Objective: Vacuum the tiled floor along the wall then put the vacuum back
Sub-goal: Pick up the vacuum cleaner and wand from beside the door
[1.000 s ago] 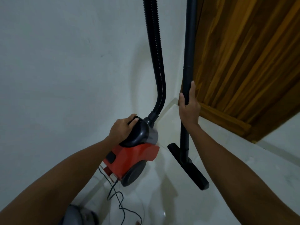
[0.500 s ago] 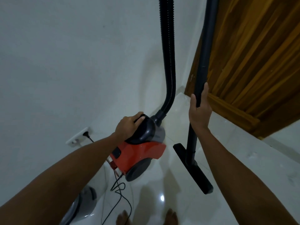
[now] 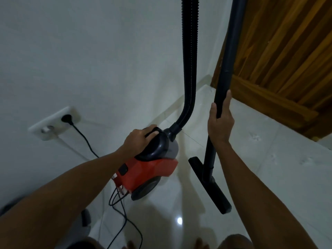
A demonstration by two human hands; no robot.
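Vacuum (image 3: 152, 168) sits on the tiled floor (image 3: 269, 168) by the white wall (image 3: 89, 60); your left hand (image 3: 138, 141) grips its dark top handle. Your right hand (image 3: 220, 121) wraps the black tube (image 3: 227, 60), holding it upright; its floor head (image 3: 210, 184) rests beside the vacuum; cord (image 3: 84, 139) plugged into the wall socket (image 3: 53, 123).

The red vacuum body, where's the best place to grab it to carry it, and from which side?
Grip the dark curved handle on top of the vacuum body, coming from above and behind, as the left hand does. The hose leaves the front end, the cord trails from the rear, and the wheel sits low on the side, so the top is likely the easiest hold.
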